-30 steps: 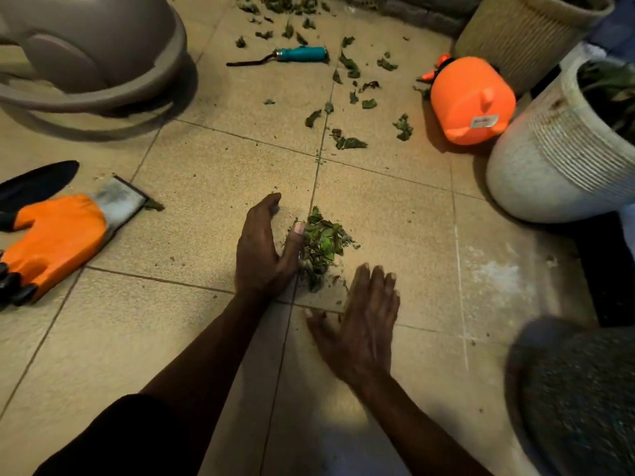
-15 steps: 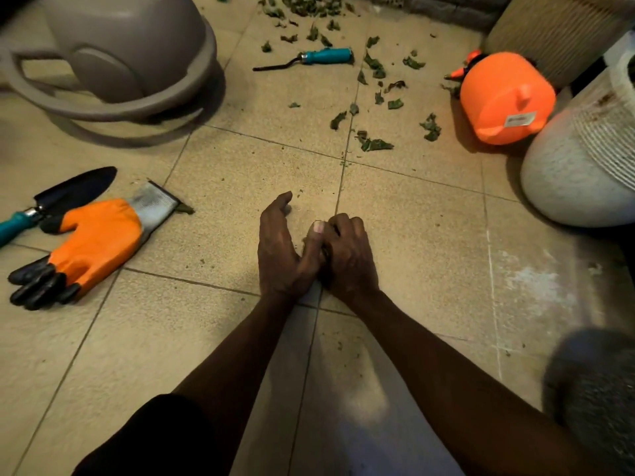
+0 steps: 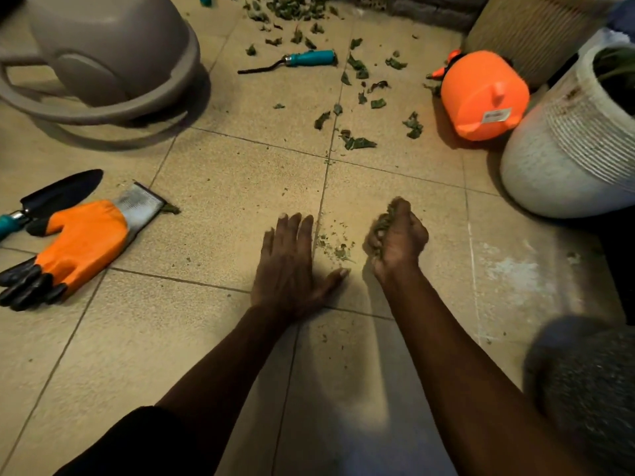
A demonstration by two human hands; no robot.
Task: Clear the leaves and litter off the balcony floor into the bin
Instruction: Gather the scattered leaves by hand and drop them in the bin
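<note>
My right hand (image 3: 398, 237) grips a handful of green leaves (image 3: 379, 228), lifted a little off the tiled floor (image 3: 223, 207). Flat on the tiles just left of it lies my left hand (image 3: 288, 262), fingers straight and spread. A few leaf crumbs (image 3: 335, 245) remain between the two hands. Several more loose leaves (image 3: 357, 142) are scattered farther back, with a thicker patch (image 3: 292, 8) at the top edge. The grey bin (image 3: 103, 56) lies tipped at the top left.
An orange work glove (image 3: 79, 245) and a black trowel (image 3: 51, 197) lie at the left. A teal-handled hand tool (image 3: 292, 60) rests among the far leaves. An orange sprayer bottle (image 3: 484, 94), a white ribbed pot (image 3: 577, 149) and a woven basket (image 3: 529, 32) stand at the right.
Both hands pushed the small leaf pile together. Then my right hand closed round it and lifted it to the right, while my left hand flattened on the floor. Only crumbs stay behind.
</note>
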